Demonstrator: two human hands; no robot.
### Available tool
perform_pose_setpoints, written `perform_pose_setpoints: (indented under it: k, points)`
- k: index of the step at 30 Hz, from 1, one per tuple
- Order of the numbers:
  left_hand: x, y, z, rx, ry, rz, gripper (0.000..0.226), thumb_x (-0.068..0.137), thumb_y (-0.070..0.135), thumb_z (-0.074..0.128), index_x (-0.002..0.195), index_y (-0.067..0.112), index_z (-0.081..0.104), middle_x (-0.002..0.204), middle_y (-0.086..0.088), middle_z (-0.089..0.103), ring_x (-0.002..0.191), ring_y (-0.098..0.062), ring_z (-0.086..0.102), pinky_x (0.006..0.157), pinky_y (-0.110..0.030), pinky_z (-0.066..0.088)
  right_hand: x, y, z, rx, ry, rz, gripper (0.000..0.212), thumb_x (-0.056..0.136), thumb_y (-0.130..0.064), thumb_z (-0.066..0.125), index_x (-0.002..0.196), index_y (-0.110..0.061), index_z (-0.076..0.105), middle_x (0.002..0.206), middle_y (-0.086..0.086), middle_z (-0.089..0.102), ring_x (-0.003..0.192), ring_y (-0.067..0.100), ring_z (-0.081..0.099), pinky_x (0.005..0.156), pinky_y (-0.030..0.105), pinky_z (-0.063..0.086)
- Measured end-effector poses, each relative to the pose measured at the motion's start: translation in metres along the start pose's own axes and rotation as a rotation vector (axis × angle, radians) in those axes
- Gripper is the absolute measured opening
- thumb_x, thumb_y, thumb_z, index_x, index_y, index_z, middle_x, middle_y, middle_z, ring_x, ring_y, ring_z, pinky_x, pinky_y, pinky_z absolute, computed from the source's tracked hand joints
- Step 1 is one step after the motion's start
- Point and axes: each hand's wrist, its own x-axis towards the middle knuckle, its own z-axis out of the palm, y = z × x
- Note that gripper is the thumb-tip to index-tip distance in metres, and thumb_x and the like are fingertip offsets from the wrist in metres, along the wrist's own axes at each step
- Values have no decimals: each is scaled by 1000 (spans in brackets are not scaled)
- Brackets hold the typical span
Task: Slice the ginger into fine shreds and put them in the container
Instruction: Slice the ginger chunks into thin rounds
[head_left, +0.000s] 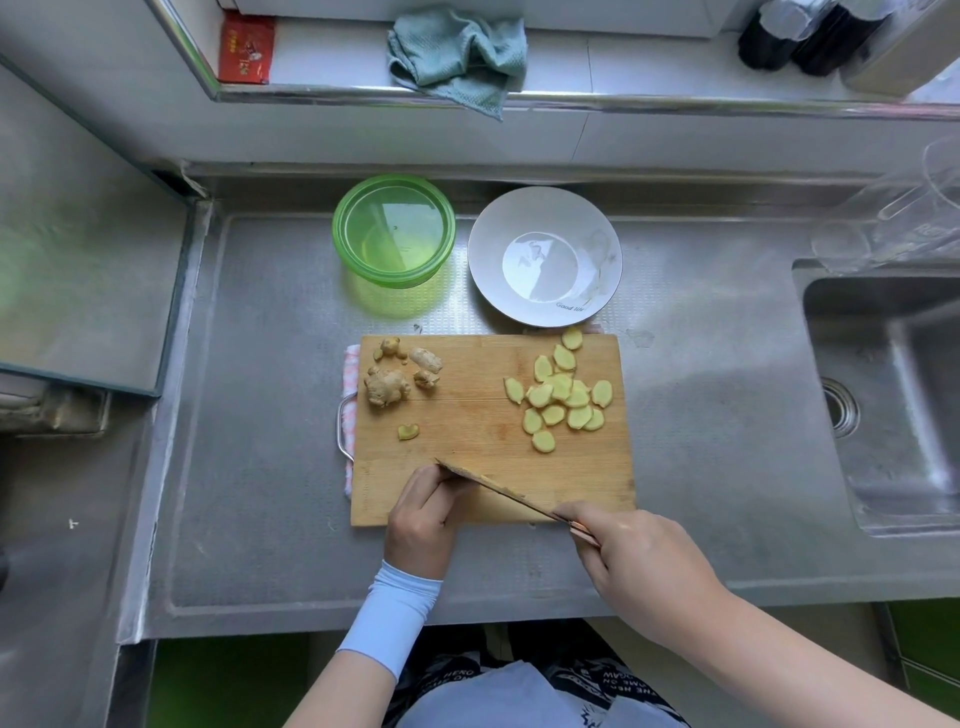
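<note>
A wooden cutting board lies on the steel counter. Several pale yellow ginger slices are piled on its right half. Unpeeled ginger knobs and trimmings sit at its top left, with one small piece below them. My right hand grips the handle of a knife, whose blade runs diagonally over the board's front edge. My left hand sits with curled fingers against the blade's far end; whatever is under it is hidden. The green container stands behind the board.
A white bowl stands right of the green container. A sink lies to the right and a stove cover to the left. A teal cloth and dark bottles rest on the ledge behind.
</note>
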Motion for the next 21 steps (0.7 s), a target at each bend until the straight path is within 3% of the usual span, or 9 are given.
perform_pose_setpoints:
  k: [21]
  points:
    - [2, 1, 0, -4, 9, 13, 43, 65, -32, 71, 91, 1, 77, 95, -10, 68, 90, -22, 62, 90, -18, 46, 1, 0, 2, 3, -36, 46, 35, 102, -34, 43, 134, -43, 52, 94, -10, 72, 83, 18, 65, 65, 30, 44]
